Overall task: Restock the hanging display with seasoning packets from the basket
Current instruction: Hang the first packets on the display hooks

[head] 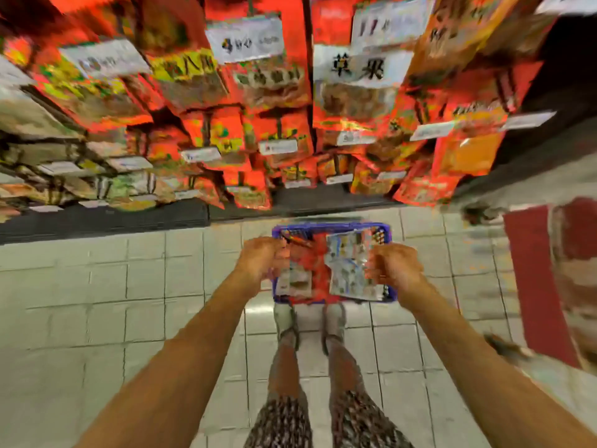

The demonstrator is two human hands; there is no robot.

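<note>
1. The blue basket (pixel 329 228) sits on the tiled floor (pixel 129 286) right in front of the person's shoes (pixel 286 318), just below the hanging display (pixel 274 101).
2. The basket's stuffed with seasoning packets (pixel 350 273), mostly red ones plus a pale one on the right side.
3. The left hand (pixel 260 258) is over the basket's left edge with its fingers curled in. Picture's pretty smeared, so I can't tell if it's grabbing a packet, the rim or nothing.
4. The right hand (pixel 392 266) is at the right edge, fingers curled right against the pale packet. Same deal, can't tell if it's actually holding it.
5. The display is rows of red and orange packets with white price tags (pixel 245 38) clipped in front.
</note>
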